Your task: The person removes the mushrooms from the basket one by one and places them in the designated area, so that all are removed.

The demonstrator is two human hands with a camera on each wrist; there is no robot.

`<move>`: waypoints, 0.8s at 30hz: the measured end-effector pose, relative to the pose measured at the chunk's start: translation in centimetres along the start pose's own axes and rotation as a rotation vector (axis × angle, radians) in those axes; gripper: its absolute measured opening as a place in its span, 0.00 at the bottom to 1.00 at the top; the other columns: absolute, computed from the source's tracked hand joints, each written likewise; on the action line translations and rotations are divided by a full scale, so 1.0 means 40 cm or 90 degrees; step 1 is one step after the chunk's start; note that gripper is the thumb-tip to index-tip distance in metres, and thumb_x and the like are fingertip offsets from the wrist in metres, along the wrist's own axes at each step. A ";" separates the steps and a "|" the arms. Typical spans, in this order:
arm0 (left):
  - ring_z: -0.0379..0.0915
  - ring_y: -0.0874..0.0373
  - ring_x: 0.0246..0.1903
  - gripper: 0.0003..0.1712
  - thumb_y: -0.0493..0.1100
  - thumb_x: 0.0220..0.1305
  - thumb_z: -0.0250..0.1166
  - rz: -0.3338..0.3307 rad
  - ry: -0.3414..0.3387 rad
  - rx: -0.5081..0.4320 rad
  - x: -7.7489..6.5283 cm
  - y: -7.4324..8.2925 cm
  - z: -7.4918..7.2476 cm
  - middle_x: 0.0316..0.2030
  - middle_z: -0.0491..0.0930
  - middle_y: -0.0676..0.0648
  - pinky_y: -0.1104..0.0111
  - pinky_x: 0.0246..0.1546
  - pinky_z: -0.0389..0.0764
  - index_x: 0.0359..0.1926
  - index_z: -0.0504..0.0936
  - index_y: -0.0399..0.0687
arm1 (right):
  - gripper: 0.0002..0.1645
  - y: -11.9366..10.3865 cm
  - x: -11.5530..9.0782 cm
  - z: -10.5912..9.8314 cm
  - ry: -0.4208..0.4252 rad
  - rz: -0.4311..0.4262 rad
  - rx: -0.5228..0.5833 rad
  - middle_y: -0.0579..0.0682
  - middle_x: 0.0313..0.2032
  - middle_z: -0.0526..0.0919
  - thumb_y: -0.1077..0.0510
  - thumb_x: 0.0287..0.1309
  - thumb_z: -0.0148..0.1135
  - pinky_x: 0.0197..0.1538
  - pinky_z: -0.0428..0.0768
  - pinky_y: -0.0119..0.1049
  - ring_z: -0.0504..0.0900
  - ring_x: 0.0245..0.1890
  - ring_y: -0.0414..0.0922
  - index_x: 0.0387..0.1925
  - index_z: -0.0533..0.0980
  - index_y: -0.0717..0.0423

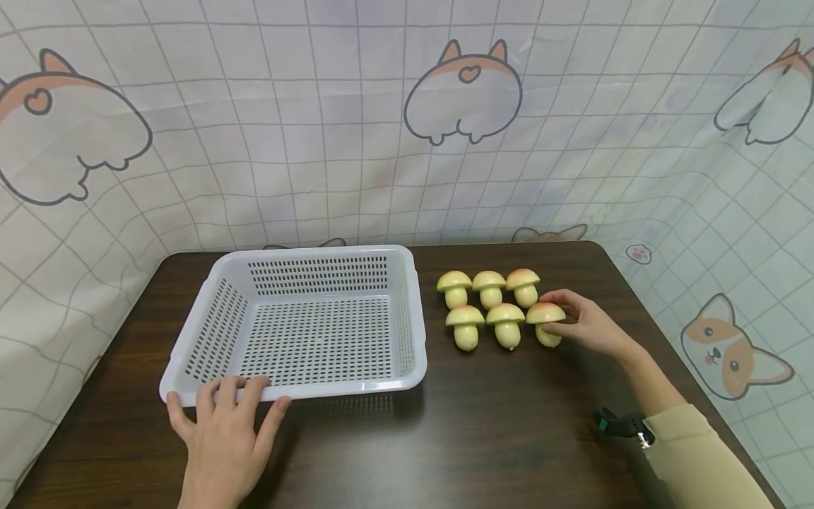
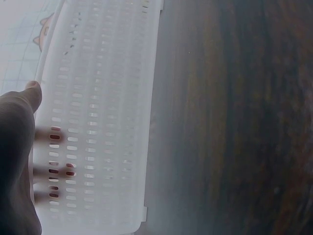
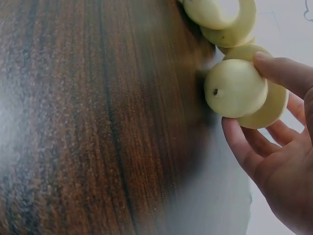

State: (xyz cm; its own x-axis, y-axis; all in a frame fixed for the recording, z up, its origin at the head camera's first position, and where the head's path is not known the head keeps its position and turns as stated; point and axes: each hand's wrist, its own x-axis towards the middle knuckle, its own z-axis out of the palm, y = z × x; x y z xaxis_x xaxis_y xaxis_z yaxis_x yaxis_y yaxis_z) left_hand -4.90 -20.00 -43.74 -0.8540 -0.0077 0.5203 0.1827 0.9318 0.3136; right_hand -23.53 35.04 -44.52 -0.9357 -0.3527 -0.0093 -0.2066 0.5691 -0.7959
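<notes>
A white perforated plastic basket (image 1: pixel 418 353) sits on the left of the table with nothing in it. My left hand (image 1: pixel 225 431) grips its near rim, fingers hooked over to the inside. Through the slots of the basket wall (image 2: pixel 107 122) in the left wrist view, those fingers show faintly. At the right, my right hand (image 1: pixel 588 325) holds a yellow toy mushroom (image 1: pixel 545 312) with a reddish cap top. In the right wrist view, thumb and fingers pinch that mushroom (image 3: pixel 234 88) from opposite sides, its round stem end facing the camera.
Several matching mushrooms stand in two rows beside the held one, among them a front-row mushroom (image 1: pixel 506 326) and a back-row mushroom (image 1: pixel 454 288). A dark wristband (image 1: pixel 620 424) shows at the right sleeve. Behind the dark wooden table (image 1: pixel 445 452) hangs a gridded cloth (image 1: pixel 356 177).
</notes>
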 end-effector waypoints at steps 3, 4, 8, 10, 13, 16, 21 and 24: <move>0.60 0.31 0.55 0.27 0.63 0.73 0.59 0.000 -0.001 0.001 0.000 0.000 0.001 0.45 0.74 0.36 0.26 0.61 0.26 0.51 0.80 0.44 | 0.32 -0.001 -0.002 0.000 0.006 0.001 0.004 0.58 0.63 0.75 0.53 0.66 0.71 0.59 0.72 0.46 0.71 0.65 0.59 0.65 0.70 0.61; 0.60 0.31 0.55 0.27 0.63 0.73 0.59 0.000 -0.001 0.001 0.000 0.000 0.001 0.45 0.74 0.36 0.26 0.61 0.26 0.51 0.80 0.44 | 0.33 -0.002 -0.002 0.000 0.007 0.003 0.006 0.59 0.63 0.74 0.53 0.66 0.71 0.60 0.71 0.49 0.70 0.66 0.60 0.65 0.70 0.61; 0.60 0.30 0.55 0.27 0.63 0.73 0.59 -0.001 -0.002 0.001 0.000 0.000 0.000 0.45 0.74 0.36 0.26 0.61 0.26 0.51 0.80 0.43 | 0.33 -0.003 -0.005 -0.001 0.009 0.004 0.016 0.61 0.64 0.74 0.55 0.66 0.71 0.61 0.71 0.50 0.69 0.68 0.62 0.66 0.69 0.62; 0.60 0.30 0.55 0.27 0.63 0.73 0.59 0.000 -0.001 0.000 0.000 -0.001 0.000 0.45 0.75 0.36 0.26 0.61 0.26 0.51 0.80 0.43 | 0.33 -0.002 -0.004 0.000 0.009 0.001 0.017 0.61 0.64 0.74 0.56 0.66 0.70 0.58 0.72 0.41 0.70 0.67 0.62 0.66 0.69 0.63; 0.61 0.30 0.55 0.27 0.63 0.73 0.59 0.002 0.001 -0.002 -0.001 -0.002 0.000 0.45 0.75 0.36 0.25 0.61 0.26 0.51 0.80 0.43 | 0.32 0.000 -0.002 -0.001 0.010 -0.005 0.018 0.62 0.64 0.74 0.58 0.66 0.70 0.54 0.73 0.32 0.70 0.66 0.62 0.66 0.69 0.64; 0.61 0.30 0.54 0.27 0.63 0.73 0.58 0.004 0.004 -0.004 -0.001 -0.002 0.000 0.45 0.75 0.36 0.25 0.61 0.26 0.51 0.80 0.43 | 0.33 -0.001 0.001 -0.002 0.011 -0.003 0.017 0.63 0.64 0.74 0.57 0.67 0.69 0.53 0.74 0.31 0.71 0.66 0.62 0.67 0.69 0.64; 0.61 0.30 0.54 0.27 0.64 0.74 0.58 0.007 0.008 -0.003 0.000 -0.001 0.000 0.45 0.74 0.36 0.25 0.61 0.27 0.51 0.80 0.43 | 0.32 -0.009 0.002 -0.003 0.015 -0.001 0.021 0.62 0.62 0.76 0.56 0.66 0.70 0.52 0.74 0.32 0.72 0.64 0.59 0.65 0.70 0.64; 0.61 0.30 0.54 0.28 0.64 0.74 0.57 0.006 0.006 -0.002 0.000 0.000 -0.001 0.45 0.74 0.36 0.25 0.61 0.27 0.51 0.79 0.43 | 0.32 -0.012 0.003 0.000 0.023 -0.004 0.024 0.61 0.61 0.77 0.56 0.65 0.72 0.51 0.75 0.31 0.74 0.62 0.57 0.65 0.71 0.64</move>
State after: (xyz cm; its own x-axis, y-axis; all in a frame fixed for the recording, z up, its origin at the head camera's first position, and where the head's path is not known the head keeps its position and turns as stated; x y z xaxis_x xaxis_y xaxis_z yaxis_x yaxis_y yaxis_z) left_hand -4.90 -20.01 -43.71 -0.8474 -0.0021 0.5309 0.1927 0.9306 0.3113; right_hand -23.54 34.74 -44.15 -0.9442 -0.3289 0.0164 -0.2017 0.5382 -0.8183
